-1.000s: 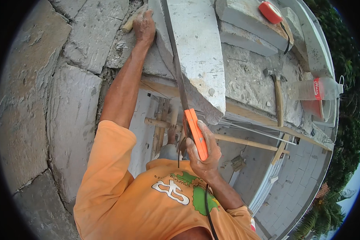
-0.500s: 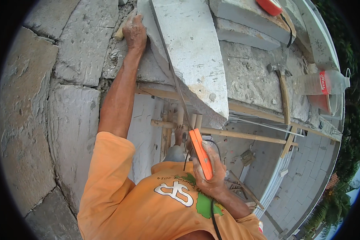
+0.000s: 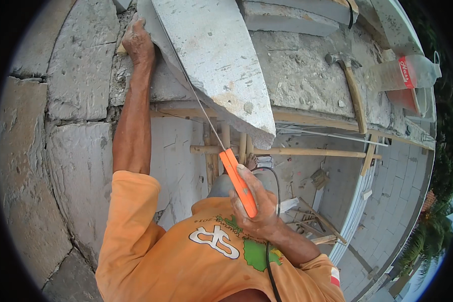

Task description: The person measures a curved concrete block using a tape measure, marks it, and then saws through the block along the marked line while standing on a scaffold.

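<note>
My right hand (image 3: pixel 259 204), at five o'clock from the middle of my view, is wrapped around the orange handle of a saw (image 3: pixel 240 183), whose thin blade points up toward eleven o'clock. My left hand (image 3: pixel 138 43) is at eleven, fingers curled beside the pale block (image 3: pixel 219 60); I cannot tell whether it grips anything. The block fills twelve o'clock, the blade running along its left edge, its near end jutting past the timber edge (image 3: pixel 312 119) of the rough ledge (image 3: pixel 307 80). More slabs (image 3: pixel 287 19) are stacked at one. A hammer (image 3: pixel 356 95) rests on the ledge at two, and farther out that way lie a clear bottle (image 3: pixel 423 71) and a reddish bucket (image 3: pixel 401 100). A bamboo pole (image 3: pixel 312 152) crosses below at three; grey masonry (image 3: pixel 80 166) covers nine.
</note>
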